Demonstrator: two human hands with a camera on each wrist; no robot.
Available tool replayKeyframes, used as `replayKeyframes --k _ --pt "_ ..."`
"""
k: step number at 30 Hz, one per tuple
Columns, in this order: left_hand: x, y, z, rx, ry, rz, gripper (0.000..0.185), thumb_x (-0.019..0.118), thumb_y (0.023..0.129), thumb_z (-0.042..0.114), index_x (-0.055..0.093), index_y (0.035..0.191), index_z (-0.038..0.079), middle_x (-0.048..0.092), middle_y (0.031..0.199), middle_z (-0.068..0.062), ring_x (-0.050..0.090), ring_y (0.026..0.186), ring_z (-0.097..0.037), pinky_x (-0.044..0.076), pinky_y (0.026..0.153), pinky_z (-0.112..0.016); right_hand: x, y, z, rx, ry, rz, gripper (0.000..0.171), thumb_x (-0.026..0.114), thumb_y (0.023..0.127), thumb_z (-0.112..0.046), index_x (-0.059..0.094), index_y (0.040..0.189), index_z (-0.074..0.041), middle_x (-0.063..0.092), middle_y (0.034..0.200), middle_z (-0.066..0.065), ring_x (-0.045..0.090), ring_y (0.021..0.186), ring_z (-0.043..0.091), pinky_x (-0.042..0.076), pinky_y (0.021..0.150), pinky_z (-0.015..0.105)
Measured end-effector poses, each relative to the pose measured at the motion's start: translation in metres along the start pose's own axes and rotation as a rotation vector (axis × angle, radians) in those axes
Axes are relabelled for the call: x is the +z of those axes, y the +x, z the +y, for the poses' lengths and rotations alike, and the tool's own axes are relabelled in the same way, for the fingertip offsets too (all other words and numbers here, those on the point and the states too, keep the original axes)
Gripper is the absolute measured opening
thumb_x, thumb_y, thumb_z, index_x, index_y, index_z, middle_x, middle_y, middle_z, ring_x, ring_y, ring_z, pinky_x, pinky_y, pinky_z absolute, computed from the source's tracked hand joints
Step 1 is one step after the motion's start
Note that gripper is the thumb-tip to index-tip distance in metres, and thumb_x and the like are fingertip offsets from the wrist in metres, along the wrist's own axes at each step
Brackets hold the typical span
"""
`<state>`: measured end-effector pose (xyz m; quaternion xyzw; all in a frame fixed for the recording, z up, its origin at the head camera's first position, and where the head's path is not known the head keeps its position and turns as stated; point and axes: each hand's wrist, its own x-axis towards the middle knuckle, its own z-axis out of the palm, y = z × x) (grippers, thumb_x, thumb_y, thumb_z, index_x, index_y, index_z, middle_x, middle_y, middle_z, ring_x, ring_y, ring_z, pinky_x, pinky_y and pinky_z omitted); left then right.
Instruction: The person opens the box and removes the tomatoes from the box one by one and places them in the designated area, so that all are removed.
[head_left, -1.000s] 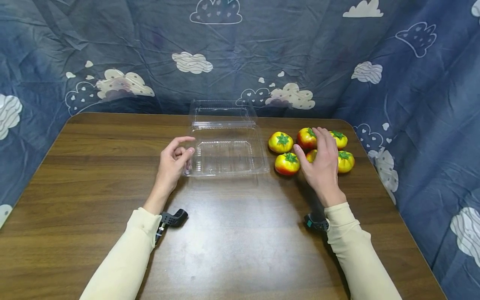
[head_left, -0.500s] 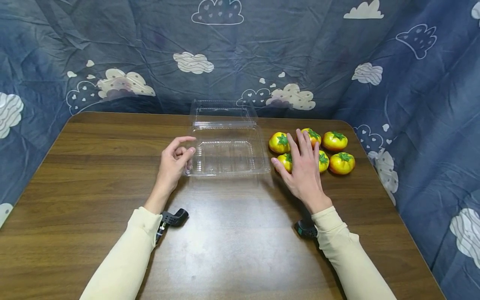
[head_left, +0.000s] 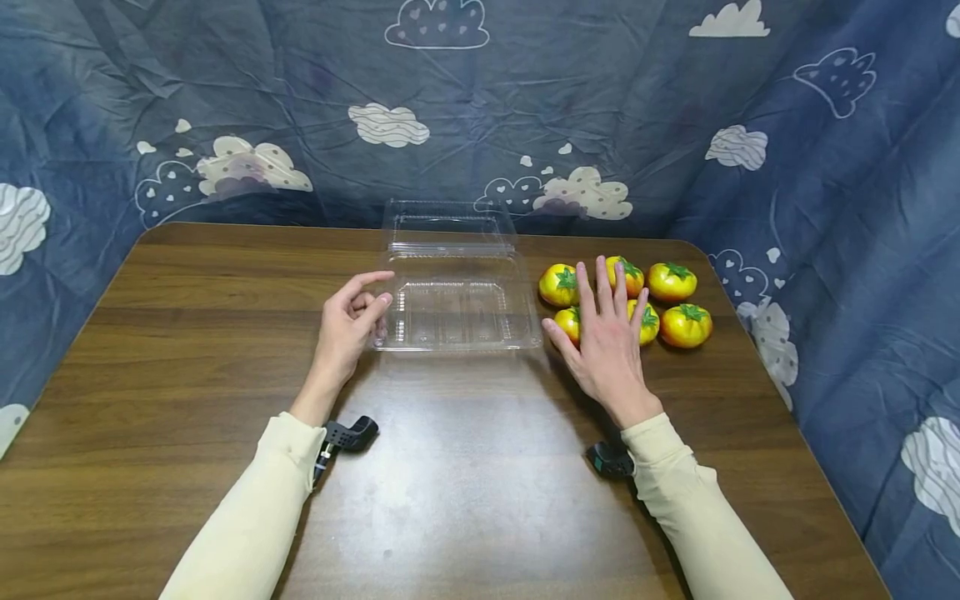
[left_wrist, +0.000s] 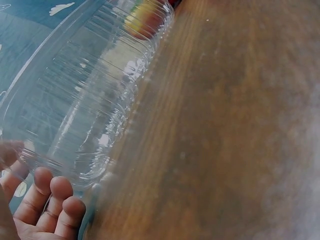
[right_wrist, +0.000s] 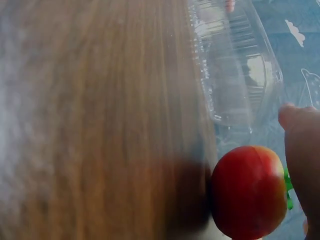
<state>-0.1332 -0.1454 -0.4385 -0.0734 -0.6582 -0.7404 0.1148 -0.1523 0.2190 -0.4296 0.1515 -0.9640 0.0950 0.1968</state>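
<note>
A clear plastic clamshell container [head_left: 459, 345] lies on the table, its lid [head_left: 450, 223] raised at the back. At its left side, my left hand [head_left: 341, 333] pinches the rim between thumb and index finger; the other fingers curl below it, seen in the left wrist view. My right hand [head_left: 606, 354] is spread flat over the front-left tomato [head_left: 566, 322], which is yellow and red with a green top. That tomato [right_wrist: 247, 192] appears beside the thumb in the right wrist view. Whether the palm touches it, I cannot tell. The hand partly covers neighbouring tomatoes.
Several similar tomatoes stand in two short rows right of the container, including a back-right one [head_left: 672, 282] and a front-right one [head_left: 685, 325]. The brown wooden table [head_left: 465, 500] ends at a blue cloud-patterned cloth [head_left: 300, 100] behind.
My right hand has moved left from the middle tomatoes to the front-left one, and its fingers have spread. The left hand has kept its place on the container.
</note>
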Motion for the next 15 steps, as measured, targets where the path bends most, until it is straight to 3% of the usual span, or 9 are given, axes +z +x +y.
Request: replayKeyframes --k 7,15 --pt "-0.001 -0.002 -0.001 0.022 -0.023 0.044 0.042 0.062 0.093 -0.001 0.055 0.134 -0.005 0.048 0.065 -0.03 0.05 0.046 -0.023 0.044 0.041 -0.023 -0.003 -0.002 0.002 0.033 -0.02 -0.005 0.085 0.047 0.093 -0.066 0.014 0.16 -0.026 -0.002 0.167 0.006 -0.005 0.154 0.033 -0.001 0.115 0.071" --pt "0.0 -0.01 -0.005 0.023 0.062 0.207 0.036 0.057 0.095 -0.003 0.061 0.13 0.002 0.054 0.074 -0.038 0.054 0.053 -0.038 0.048 0.042 -0.031 -0.005 -0.013 0.006 0.053 -0.01 -0.028 0.087 0.049 0.092 -0.066 0.01 0.16 -0.029 -0.012 0.166 0.002 -0.005 0.153 0.035 -0.001 0.115 0.071"
